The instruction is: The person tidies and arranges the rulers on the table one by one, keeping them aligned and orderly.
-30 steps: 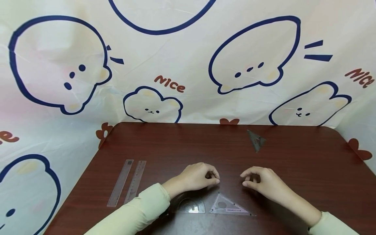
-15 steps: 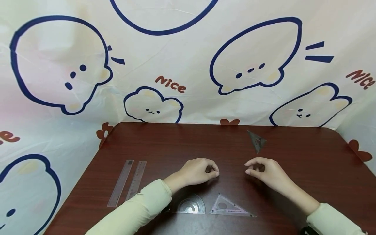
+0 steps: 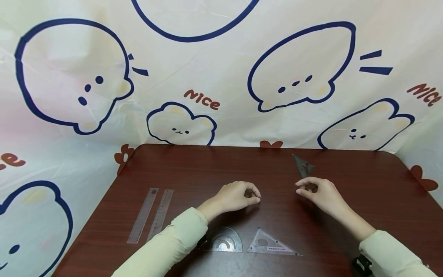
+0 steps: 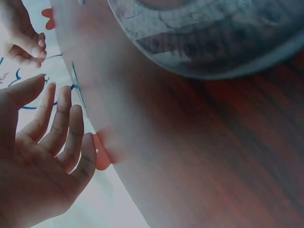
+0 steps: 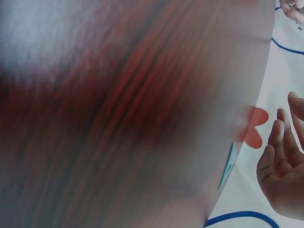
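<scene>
My left hand [image 3: 235, 197] hovers over the middle of the table, fingers loosely bent, holding nothing. Below it lies a clear protractor [image 3: 236, 239], whose curved edge looms large in the left wrist view. Right of the protractor is a clear triangular set square [image 3: 277, 249]. My right hand [image 3: 322, 196], also holding nothing, hangs with relaxed fingers just in front of a smaller greenish set square [image 3: 303, 165] near the far edge. The hand covers that set square's lowest tip in the head view; I cannot tell if they touch.
Two clear rulers, a left one [image 3: 142, 215] and a right one [image 3: 162, 209], lie side by side at the left of the brown table [image 3: 207, 165]. My left sleeve [image 3: 173, 240] covers the right ruler's near end. A printed cloth [image 3: 228, 77] hangs behind the table.
Both hands have moved away from me, toward the far edge. The right hand has also shifted right, closer to the greenish set square. The rulers, protractor and set squares lie as before.
</scene>
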Demonstrator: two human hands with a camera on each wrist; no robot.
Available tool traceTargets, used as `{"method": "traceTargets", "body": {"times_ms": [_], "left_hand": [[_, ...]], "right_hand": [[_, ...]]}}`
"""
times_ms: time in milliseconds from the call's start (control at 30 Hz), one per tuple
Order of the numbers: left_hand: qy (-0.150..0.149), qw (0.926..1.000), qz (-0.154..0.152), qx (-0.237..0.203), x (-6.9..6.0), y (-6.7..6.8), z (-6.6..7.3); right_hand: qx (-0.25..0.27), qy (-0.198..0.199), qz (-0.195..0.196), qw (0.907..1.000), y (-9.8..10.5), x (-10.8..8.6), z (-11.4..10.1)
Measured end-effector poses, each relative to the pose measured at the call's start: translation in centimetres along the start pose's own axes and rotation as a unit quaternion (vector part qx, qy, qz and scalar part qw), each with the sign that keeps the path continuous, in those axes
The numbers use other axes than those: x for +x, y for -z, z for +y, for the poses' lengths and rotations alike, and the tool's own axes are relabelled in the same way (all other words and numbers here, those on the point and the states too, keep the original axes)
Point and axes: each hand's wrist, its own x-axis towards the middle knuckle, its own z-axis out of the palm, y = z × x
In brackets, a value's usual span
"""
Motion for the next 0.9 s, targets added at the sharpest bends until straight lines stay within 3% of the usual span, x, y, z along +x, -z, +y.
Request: {"method": "traceTargets", "body": {"times_ms": [367, 700, 900], "left_hand": [[0.025, 0.9994, 0.021, -0.011, 1.8, 0.5, -0.5], [0.013, 0.9994, 0.029, -0.013, 3.2, 0.5, -0.4], [0.018, 0.9992, 0.037, -0.001, 3.6, 0.2, -0.2]], "right_hand": [[-0.008, -0.031, 0.021, 0.9993, 0.8, 1.2, 1.6], [-0.021, -0.06, 0.033, 0.9975, 1.7, 1.9, 2.8], [-0.03, -0.054, 0.058, 0.9964, 1.6, 2.5, 3.4]]}}
